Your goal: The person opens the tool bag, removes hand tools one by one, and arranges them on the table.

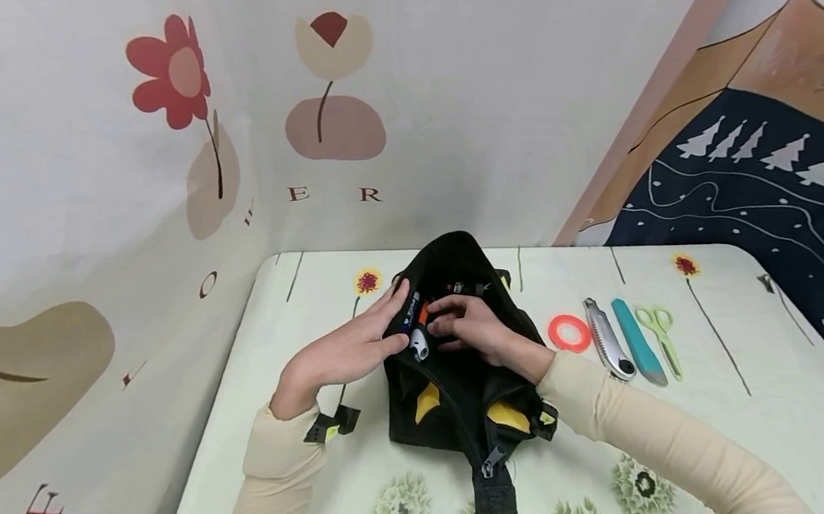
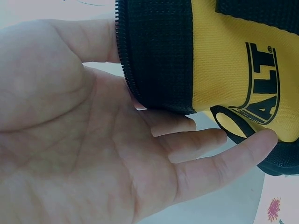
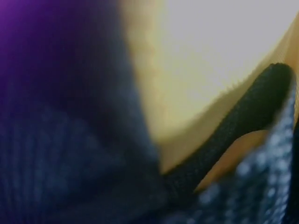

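A black and yellow zippered tool bag (image 1: pixel 429 423) stands on the table with its mouth open. My left hand (image 1: pixel 350 351) holds the left rim; in the left wrist view, the rim lies between the thumb and the long fingers of the left hand (image 2: pixel 107 140), beside the bag's yellow side (image 2: pixel 219 65). My right hand (image 1: pixel 476 330) is inside the mouth, fingers bent near an orange piece (image 1: pixel 424 313). Whether it grips anything is unclear. A dark pen-like item with white lettering (image 1: pixel 411 311) and a whitish rounded tool end (image 1: pixel 419 345) show by the left rim. The right wrist view is mostly blurred fabric.
Right of the bag lie a roll of red-orange tape (image 1: pixel 569 333), a grey utility knife (image 1: pixel 609 341), a teal cutter (image 1: pixel 639 342) and light green scissors (image 1: pixel 661 340). A flower-print cloth covers the table (image 1: pixel 701 427). Printed curtains (image 1: pixel 443 120) hang behind.
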### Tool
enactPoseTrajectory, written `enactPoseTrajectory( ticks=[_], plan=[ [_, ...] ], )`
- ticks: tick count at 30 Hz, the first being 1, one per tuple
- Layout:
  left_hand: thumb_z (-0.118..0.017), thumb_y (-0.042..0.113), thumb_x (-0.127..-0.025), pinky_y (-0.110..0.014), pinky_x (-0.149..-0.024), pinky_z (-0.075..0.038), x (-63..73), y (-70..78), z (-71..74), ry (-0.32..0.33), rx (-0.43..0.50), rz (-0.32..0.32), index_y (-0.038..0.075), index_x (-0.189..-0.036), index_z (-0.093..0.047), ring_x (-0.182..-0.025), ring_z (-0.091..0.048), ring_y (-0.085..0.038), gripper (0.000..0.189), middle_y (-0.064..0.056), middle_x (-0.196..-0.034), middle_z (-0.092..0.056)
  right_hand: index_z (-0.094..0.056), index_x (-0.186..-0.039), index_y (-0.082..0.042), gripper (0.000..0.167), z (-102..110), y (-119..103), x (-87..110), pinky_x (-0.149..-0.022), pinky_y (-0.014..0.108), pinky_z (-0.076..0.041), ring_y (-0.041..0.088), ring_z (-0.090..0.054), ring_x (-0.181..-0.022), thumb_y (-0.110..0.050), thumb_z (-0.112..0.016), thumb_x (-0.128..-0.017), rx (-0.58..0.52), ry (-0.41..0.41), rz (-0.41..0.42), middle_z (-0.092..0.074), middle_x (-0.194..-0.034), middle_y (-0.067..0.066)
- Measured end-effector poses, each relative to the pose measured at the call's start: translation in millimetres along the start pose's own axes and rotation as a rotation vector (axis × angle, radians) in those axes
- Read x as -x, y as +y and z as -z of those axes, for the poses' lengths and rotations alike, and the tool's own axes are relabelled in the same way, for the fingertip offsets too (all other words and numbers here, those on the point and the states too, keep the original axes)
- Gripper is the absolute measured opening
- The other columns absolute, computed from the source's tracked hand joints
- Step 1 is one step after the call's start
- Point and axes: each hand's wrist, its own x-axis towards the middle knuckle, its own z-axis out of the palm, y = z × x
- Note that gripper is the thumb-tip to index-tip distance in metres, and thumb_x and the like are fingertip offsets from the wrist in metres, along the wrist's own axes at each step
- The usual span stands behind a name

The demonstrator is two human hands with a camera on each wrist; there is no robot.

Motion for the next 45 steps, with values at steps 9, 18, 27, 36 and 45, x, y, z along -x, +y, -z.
enactPoseTrajectory(
  ticks=[9, 18, 27, 36, 45],
  plan=[
    [-0.046, 0.018, -0.118, -0.061, -0.136, -0.007, -0.5, 0.9, 0.4, -0.002, -0.002, -0.010, 0.001, -0.177, 0.000, -0.171, 0.007, -0.037, 0.077, -0.018, -0.185, 0.010, -0.050, -0.158, 0.008, 0.051, 3, 6, -6.5, -0.108, 0.052, -0.059, 0.039, -0.065, -0.136, -0.005, -0.060, -0.110, -0.106, -0.063, -0.077, -0.065, -0.148, 0.027],
    [-0.046, 0.018, -0.118, -0.060, -0.136, -0.007, -0.6, 0.9, -0.5, -0.005, 0.005, -0.013, 0.001, -0.177, 0.000, -0.171, 0.007, -0.036, 0.076, -0.017, -0.185, 0.010, -0.051, -0.159, 0.007, 0.049, 3, 11, -8.5, -0.107, 0.055, -0.058, 0.027, -0.073, -0.119, -0.006, -0.060, -0.112, -0.214, -0.065, -0.096, -0.066, -0.147, 0.026],
    [-0.046, 0.019, -0.118, -0.061, -0.136, -0.008, -0.5, -0.9, -1.0, -0.001, 0.019, 0.002, 0.003, -0.177, 0.000, -0.171, 0.008, -0.036, 0.076, -0.015, -0.185, 0.011, -0.052, -0.158, 0.007, 0.048, 0, 9, -8.2, -0.107, 0.056, -0.059, 0.037, -0.065, -0.126, -0.005, -0.059, -0.112, -0.253, -0.034, -0.092, -0.063, -0.145, 0.024],
    [-0.046, 0.019, -0.118, -0.061, -0.136, -0.007, 0.1, -1.8, -0.4, 0.000, 0.016, -0.006, 0.003, -0.177, 0.000, -0.171, 0.008, -0.035, 0.077, -0.015, -0.185, 0.011, -0.050, -0.159, 0.007, 0.046, -2, 8, -9.9, -0.108, 0.051, -0.059, 0.032, -0.062, -0.125, -0.005, -0.050, -0.114, -0.287, -0.044, -0.100, -0.053, -0.156, 0.029],
    [-0.047, 0.020, -0.118, -0.061, -0.136, -0.007, 1.2, -0.1, 0.4, 0.008, 0.020, 0.005, 0.003, -0.177, -0.001, -0.171, 0.006, -0.036, 0.077, -0.016, -0.185, 0.010, -0.051, -0.159, 0.008, 0.052, 1, 9, -12.7, -0.097, 0.030, -0.060, 0.024, -0.070, -0.115, -0.014, -0.059, -0.113, -0.287, -0.042, -0.066, -0.060, -0.152, 0.028]
  ],
)
